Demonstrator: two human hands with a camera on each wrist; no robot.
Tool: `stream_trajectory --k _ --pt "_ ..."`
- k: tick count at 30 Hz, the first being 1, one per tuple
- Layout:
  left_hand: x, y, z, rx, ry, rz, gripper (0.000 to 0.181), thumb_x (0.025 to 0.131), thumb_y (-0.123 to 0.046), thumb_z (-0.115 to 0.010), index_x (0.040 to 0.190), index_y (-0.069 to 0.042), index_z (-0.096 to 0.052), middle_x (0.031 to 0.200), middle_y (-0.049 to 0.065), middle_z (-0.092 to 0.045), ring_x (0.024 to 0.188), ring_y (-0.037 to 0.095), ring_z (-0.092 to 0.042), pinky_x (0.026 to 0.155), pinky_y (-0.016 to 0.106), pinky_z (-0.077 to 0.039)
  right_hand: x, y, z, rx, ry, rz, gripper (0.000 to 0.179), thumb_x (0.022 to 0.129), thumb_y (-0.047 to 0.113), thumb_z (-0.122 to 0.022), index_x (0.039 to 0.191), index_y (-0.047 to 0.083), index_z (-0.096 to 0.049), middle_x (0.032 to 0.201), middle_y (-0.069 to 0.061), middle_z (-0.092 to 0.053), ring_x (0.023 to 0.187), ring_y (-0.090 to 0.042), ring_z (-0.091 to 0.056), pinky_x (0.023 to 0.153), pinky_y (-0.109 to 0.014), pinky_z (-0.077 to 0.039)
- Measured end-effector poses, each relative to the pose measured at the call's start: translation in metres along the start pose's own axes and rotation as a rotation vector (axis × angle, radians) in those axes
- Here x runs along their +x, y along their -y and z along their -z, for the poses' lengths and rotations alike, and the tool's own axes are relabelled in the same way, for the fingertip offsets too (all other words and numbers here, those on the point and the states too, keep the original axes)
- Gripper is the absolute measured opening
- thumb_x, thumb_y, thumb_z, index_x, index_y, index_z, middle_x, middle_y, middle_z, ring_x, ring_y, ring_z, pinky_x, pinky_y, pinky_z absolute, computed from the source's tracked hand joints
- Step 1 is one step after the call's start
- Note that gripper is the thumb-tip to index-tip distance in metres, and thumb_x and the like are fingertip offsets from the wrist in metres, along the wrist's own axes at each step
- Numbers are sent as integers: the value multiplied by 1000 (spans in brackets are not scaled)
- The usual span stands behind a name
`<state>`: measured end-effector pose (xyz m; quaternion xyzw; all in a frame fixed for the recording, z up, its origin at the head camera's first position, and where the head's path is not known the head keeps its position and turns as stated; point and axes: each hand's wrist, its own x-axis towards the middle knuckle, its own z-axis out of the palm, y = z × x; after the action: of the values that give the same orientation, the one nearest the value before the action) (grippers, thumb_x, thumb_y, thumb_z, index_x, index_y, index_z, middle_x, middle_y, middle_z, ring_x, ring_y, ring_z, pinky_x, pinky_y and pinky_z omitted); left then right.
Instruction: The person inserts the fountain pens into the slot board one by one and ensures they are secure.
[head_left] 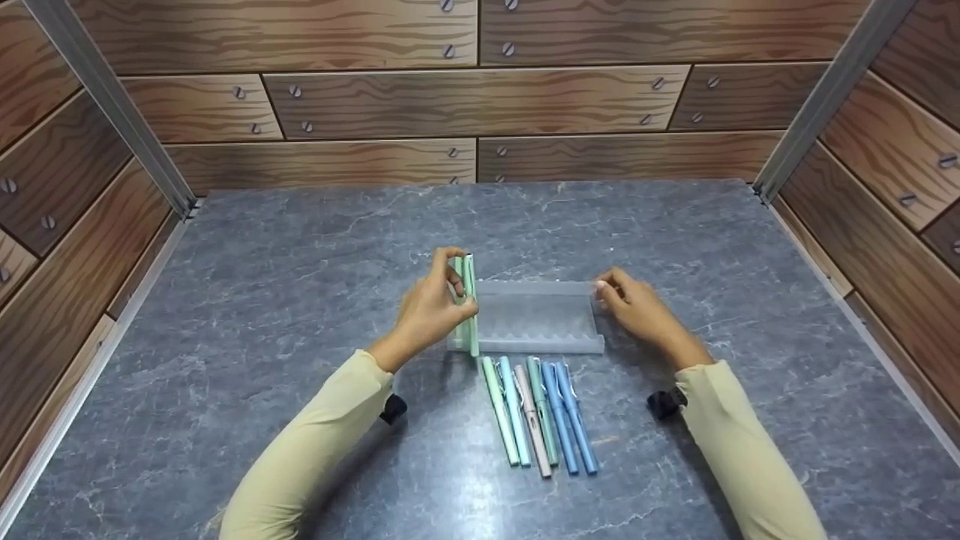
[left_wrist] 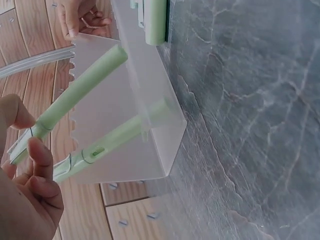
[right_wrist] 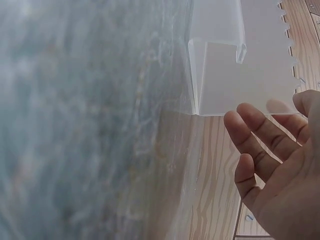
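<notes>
My left hand (head_left: 433,301) pinches a light green pen (left_wrist: 82,90) between thumb and fingers, holding it tilted over the left end of a translucent plastic pen rack (head_left: 536,313). A second light green pen (left_wrist: 112,138) lies in the rack at that end, beside the held one. At the opposite end, my right hand (head_left: 641,309) holds the rack's back corner, thumb at the notched edge and a fingertip showing through the panel (right_wrist: 265,82). Its other fingers are loosely bent.
Several capped pens lie side by side in front of the rack: light green (head_left: 501,412), mint (head_left: 516,412), grey-brown (head_left: 533,421), dark green (head_left: 543,412) and blue (head_left: 576,420). A grey marbled tabletop (head_left: 300,262) carries everything, with wood-patterned walls (head_left: 375,105) around it.
</notes>
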<state>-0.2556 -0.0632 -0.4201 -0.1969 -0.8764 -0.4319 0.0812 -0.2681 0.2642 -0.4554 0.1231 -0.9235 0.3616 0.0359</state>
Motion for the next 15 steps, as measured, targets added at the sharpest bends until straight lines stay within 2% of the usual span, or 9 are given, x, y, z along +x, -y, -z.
stream_trajectory --k 8,15 --pt "4 -2 3 97 -60 -45 59 79 -10 -65 132 -18 -41 83 -3 -58 51 7 -37 45 23 -26 -1 1 0 9 1 -6 27 103 19 -43 112 -3 -55 99 -20 -66 87 -32 -64 76 -36 -48" --pt "8 -1 3 132 -110 -62 57 80 -11 -64 132 -19 -41 83 -4 -59 51 7 -38 45 23 -26 -2 2 1 -1 -32 21 23 102 16 -45 107 -3 -57 92 -18 -66 80 -26 -62 71 -29 -46"
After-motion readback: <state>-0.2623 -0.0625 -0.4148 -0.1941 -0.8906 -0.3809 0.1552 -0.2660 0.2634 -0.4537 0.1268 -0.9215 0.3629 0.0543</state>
